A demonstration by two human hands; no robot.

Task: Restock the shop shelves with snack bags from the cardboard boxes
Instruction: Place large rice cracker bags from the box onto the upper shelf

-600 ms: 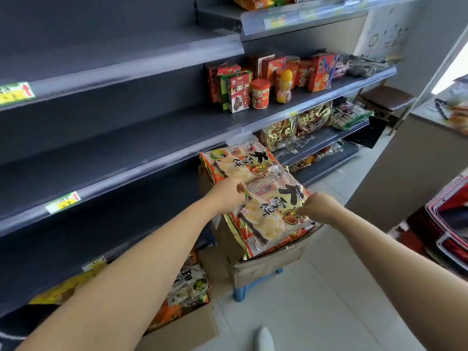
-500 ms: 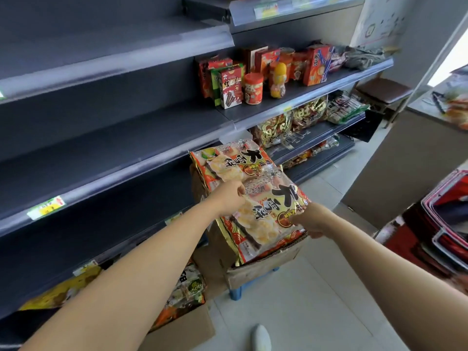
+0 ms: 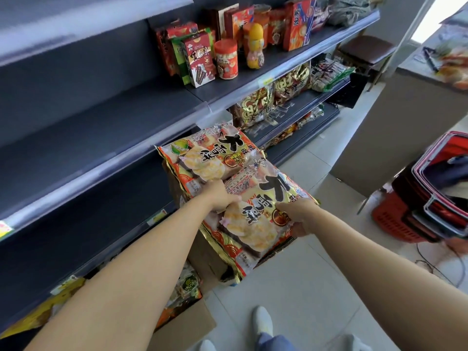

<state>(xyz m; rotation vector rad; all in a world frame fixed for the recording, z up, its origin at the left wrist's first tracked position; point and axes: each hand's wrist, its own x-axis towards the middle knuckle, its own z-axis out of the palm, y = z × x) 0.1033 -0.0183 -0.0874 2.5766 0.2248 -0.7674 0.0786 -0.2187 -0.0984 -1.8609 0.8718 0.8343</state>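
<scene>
Since the earlier frames the right hand [image 3: 300, 215] has shifted from the top of the near snack bag [image 3: 255, 219] down to its right edge, and the view has tipped lower, bringing more floor into sight.

Left of and above the grip run the dark shop shelves [image 3: 83, 138], bare along the near stretch. Beyond the grip, the further shelf section carries red boxes [image 3: 297, 24], a red-lidded jar [image 3: 226, 59] and a yellow bottle [image 3: 255, 45], with gold-and-red bags [image 3: 255, 107] on the level below.

Under the gripped bag sits an open cardboard box [image 3: 205, 257]. To the right, well apart from the hands, stands a stack of red shopping baskets [image 3: 428, 211].

The near snack bag lies tilted on top of the box, overlapping a second snack bag [image 3: 202, 158] just beyond it. The left hand [image 3: 220, 196] is closed on the near bag's upper left edge; the right hand is clamped round its right edge, thumb on top. A white shoe [image 3: 263, 323] shows below the grip.
</scene>
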